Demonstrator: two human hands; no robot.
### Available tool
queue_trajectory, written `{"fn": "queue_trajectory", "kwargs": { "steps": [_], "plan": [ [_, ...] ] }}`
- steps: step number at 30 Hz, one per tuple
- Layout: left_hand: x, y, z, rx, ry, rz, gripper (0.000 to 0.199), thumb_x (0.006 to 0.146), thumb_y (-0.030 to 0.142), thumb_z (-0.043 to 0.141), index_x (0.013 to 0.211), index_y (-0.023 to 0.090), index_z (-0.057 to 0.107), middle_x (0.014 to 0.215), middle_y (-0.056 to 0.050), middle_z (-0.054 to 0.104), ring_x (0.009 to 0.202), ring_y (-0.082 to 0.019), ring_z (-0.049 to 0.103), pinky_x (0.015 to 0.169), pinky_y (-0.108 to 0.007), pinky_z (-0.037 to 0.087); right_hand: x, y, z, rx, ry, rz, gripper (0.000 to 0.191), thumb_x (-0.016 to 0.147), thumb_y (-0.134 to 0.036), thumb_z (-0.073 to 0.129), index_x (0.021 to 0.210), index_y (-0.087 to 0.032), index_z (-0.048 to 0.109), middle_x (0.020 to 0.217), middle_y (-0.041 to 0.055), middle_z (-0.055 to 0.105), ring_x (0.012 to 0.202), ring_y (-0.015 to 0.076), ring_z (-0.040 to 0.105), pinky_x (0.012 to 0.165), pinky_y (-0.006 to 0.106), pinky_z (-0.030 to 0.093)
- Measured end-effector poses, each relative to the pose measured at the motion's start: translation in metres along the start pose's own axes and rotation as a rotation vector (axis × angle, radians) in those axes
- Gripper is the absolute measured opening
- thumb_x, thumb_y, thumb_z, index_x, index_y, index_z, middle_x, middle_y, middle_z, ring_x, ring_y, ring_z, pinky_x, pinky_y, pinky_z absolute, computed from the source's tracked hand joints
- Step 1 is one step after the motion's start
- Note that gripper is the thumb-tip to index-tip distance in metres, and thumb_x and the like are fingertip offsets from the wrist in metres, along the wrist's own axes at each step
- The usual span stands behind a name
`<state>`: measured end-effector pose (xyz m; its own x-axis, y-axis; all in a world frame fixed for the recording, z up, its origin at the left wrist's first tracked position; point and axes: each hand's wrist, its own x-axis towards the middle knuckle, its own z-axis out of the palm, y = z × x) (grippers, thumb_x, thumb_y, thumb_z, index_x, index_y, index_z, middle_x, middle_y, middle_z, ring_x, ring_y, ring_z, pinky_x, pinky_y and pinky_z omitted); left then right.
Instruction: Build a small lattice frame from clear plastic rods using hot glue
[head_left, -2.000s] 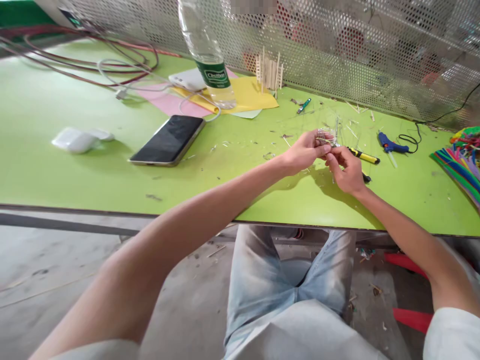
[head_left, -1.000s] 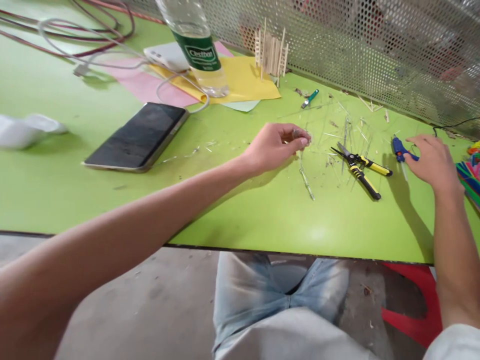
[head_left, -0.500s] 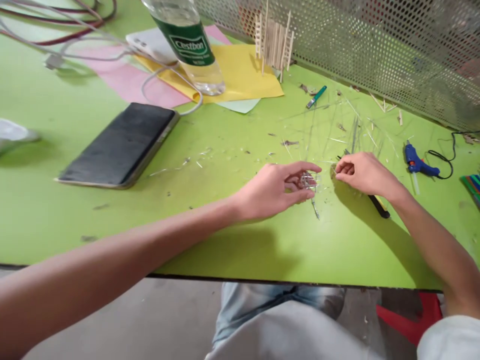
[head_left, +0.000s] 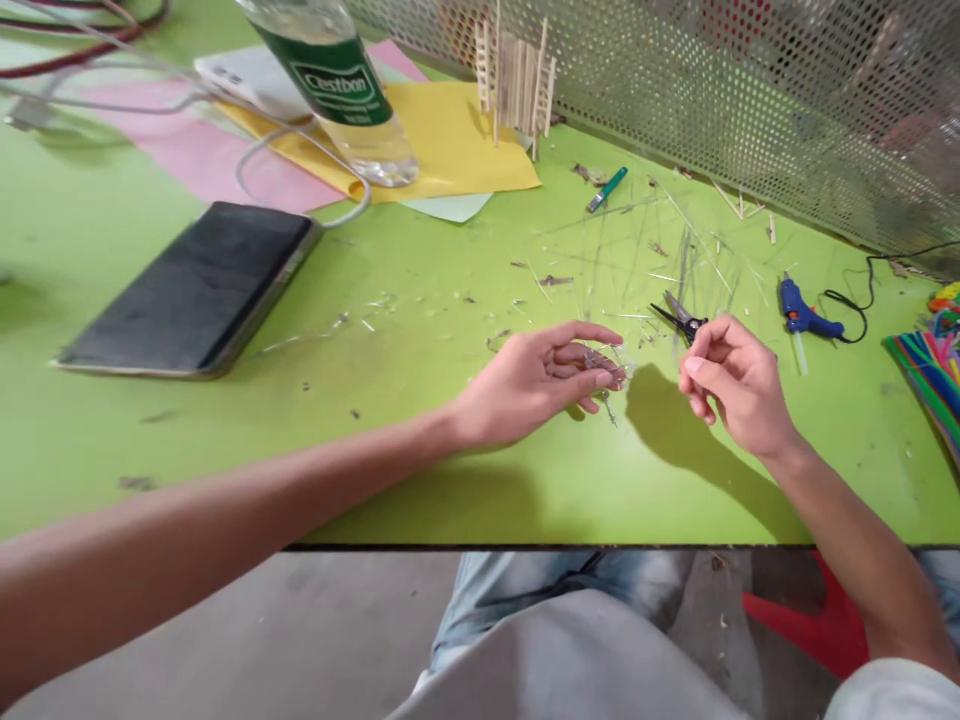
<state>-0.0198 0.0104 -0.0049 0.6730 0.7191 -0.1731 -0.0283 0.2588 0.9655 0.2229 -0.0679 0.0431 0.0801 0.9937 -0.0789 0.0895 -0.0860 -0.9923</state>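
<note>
Left hand (head_left: 529, 385) curls loosely, its fingertips closing on a small clear wiry piece (head_left: 606, 366) held low over the tabletop, perhaps so that it stays steady; what it is made of is too small to tell. Right hand (head_left: 739, 388) sits just beside it, thumb and fingertips drawn into a pinch. Whether that pinch holds a fine strand, I cannot tell. Just above that hand lie black-handled snips (head_left: 681, 320), partly hidden by it, among thin splinters (head_left: 694, 262) scattered over the green table (head_left: 465, 480). Farther right, a blue glue gun (head_left: 801, 315) lies with its cord trailing, within easy reach, and beyond it are bright striped strips (head_left: 926, 365) at the table's right side. Toward the back, a perforated metal screen (head_left: 712, 90) closes off the table. A phone (head_left: 187, 290) lies well left of the hands, and the table's straight front edge runs just below both forearms.
</note>
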Motion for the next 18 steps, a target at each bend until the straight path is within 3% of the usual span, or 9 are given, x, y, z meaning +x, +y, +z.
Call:
{"fn": "queue_trajectory", "kwargs": {
  "steps": [5, 9, 13, 18],
  "plan": [
    [-0.002, 0.001, 0.010, -0.066, -0.024, 0.005, 0.053, 0.084, 0.042, 0.102, 0.110, 0.019, 0.063, 0.096, -0.006, 0.090, 0.081, -0.015, 0.083, 0.071, -0.024, 0.066, -0.007, 0.011, 0.016, 0.054, 0.003, 0.075, 0.040, 0.085, -0.048, 0.095, 0.096, -0.027, 0.063, 0.052, -0.0137, 0.051, 0.041, 0.0063, 0.039, 0.038, 0.019, 0.024],
    [-0.002, 0.002, 0.015, -0.059, -0.052, 0.012, 0.052, 0.074, 0.040, 0.108, 0.103, 0.014, 0.072, 0.081, -0.002, 0.084, 0.075, -0.012, 0.077, 0.071, -0.022, 0.062, -0.002, 0.018, 0.028, 0.028, -0.064, 0.069, 0.051, 0.083, -0.062, 0.098, 0.107, -0.025, 0.073, 0.050, -0.0143, 0.048, 0.041, 0.0058, 0.032, 0.040, 0.022, 0.022],
    [-0.001, 0.003, 0.015, -0.033, -0.069, 0.012, 0.045, 0.075, 0.038, 0.104, 0.103, 0.012, 0.080, 0.081, -0.002, 0.082, 0.070, -0.010, 0.072, 0.068, -0.023, 0.059, -0.002, 0.024, 0.028, -0.037, -0.032, -0.022, 0.041, 0.084, -0.058, 0.096, 0.095, -0.024, 0.077, 0.050, -0.0122, 0.048, 0.042, 0.0061, 0.033, 0.043, 0.024, 0.025],
    [-0.003, 0.004, 0.016, -0.047, -0.064, 0.014, 0.048, 0.074, 0.039, 0.106, 0.103, 0.013, 0.077, 0.079, -0.004, 0.082, 0.070, -0.013, 0.074, 0.068, -0.025, 0.060, -0.003, 0.030, 0.023, -0.033, -0.021, -0.003, 0.032, 0.086, -0.051, 0.094, 0.092, -0.025, 0.076, 0.051, -0.0120, 0.048, 0.043, 0.0073, 0.035, 0.045, 0.024, 0.029]
  ]
}}
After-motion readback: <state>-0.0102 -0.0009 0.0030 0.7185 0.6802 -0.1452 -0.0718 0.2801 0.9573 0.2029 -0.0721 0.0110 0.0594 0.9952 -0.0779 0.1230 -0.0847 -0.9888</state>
